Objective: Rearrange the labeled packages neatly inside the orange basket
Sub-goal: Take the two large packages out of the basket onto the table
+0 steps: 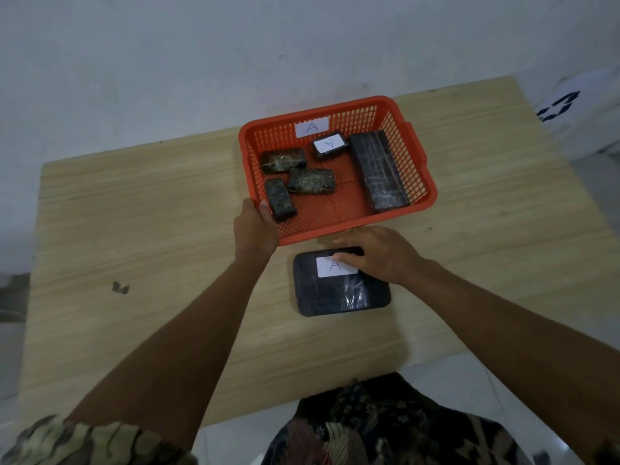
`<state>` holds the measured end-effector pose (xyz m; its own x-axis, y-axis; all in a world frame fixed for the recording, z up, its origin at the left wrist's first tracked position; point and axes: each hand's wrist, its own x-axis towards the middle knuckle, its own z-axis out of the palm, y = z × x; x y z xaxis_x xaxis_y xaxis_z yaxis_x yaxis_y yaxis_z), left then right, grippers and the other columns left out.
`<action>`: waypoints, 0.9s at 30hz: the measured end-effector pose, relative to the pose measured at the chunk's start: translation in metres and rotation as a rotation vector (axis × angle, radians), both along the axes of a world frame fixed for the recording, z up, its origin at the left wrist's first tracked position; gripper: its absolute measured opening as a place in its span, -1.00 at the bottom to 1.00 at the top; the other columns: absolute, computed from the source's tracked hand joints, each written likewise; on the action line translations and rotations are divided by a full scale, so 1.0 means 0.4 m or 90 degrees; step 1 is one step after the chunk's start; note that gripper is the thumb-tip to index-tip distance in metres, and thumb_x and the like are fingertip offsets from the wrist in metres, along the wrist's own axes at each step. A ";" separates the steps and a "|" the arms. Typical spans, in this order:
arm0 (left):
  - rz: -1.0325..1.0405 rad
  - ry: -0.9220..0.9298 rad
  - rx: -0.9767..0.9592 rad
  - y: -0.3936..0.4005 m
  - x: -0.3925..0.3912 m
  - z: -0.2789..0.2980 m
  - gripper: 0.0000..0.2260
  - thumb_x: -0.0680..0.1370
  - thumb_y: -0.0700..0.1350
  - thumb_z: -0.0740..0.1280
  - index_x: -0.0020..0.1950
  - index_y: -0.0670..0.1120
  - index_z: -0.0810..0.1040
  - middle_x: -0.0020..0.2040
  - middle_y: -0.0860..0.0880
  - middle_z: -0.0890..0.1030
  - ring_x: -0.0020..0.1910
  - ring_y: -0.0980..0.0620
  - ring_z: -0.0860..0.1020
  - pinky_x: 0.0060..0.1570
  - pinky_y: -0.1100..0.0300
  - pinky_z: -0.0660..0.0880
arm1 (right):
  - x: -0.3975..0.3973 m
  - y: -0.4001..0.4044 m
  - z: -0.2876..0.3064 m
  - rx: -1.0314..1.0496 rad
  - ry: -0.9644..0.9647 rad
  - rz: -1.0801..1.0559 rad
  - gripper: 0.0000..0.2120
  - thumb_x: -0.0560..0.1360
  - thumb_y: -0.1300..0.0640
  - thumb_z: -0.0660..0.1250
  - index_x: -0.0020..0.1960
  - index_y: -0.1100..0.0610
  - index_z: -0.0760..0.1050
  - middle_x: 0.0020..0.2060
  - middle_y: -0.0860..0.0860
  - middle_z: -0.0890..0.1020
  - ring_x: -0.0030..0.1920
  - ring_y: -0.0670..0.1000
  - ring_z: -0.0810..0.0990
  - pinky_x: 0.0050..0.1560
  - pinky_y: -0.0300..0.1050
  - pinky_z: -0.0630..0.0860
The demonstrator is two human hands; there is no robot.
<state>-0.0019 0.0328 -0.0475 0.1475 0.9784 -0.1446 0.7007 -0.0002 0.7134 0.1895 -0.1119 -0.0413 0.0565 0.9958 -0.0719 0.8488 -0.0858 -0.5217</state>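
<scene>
An orange basket (416, 162) with an "A" label on its far wall stands on the wooden table. Inside lie three small dark wrapped packages at the left (283, 160), (312, 181), (280, 199), a small package with an "A" label (329, 145) at the back, and a long dark package (379, 171) along the right wall. My left hand (253, 229) grips the basket's near-left corner. In front of the basket a large flat black package with an "A" label (339, 290) lies on the table. My right hand (375, 253) rests on its far edge, fingers curled over it.
The light wooden table (151, 229) stands against a white wall. A small dark scrap (120, 287) lies on the table at the left. A white object with dark markings (570, 109) sits beyond the table's far right corner.
</scene>
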 end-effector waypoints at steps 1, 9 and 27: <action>0.003 -0.003 0.002 -0.001 0.000 -0.001 -0.72 0.68 -0.07 0.10 0.08 -0.28 0.44 -0.02 -0.28 0.60 -0.09 -0.27 0.56 -0.23 0.02 0.41 | -0.003 -0.006 0.007 0.037 -0.004 -0.003 -0.69 0.48 -0.15 0.39 0.17 -0.07 0.63 0.05 -0.09 0.69 0.04 -0.05 0.61 -0.02 -0.14 0.51; -0.031 0.055 0.180 -0.031 0.047 0.019 -0.54 0.62 -0.11 0.19 0.51 -0.18 0.22 0.44 -0.27 0.31 0.37 -0.25 0.35 0.27 -0.17 0.40 | 0.118 -0.022 0.068 0.302 -0.080 -0.180 -0.79 0.55 0.05 0.36 0.08 0.14 0.65 -0.05 0.04 0.70 -0.09 0.02 0.65 -0.14 -0.10 0.56; -0.046 0.174 -0.034 -0.068 0.509 -0.001 -0.56 0.49 0.22 0.31 -0.02 -0.17 0.60 -0.02 -0.15 0.64 0.05 -0.17 0.56 0.01 -0.03 0.56 | 0.375 0.175 0.013 0.041 0.273 -0.287 -0.49 0.69 -0.02 -0.02 0.59 0.11 0.01 0.45 0.14 0.38 0.38 0.11 0.41 0.36 0.02 0.37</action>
<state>0.2016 0.0055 -0.0479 0.1657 0.9567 -0.2393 0.8665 -0.0254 0.4986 0.3393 -0.0417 -0.0362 0.4513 0.8839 -0.1224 0.4507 -0.3442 -0.8237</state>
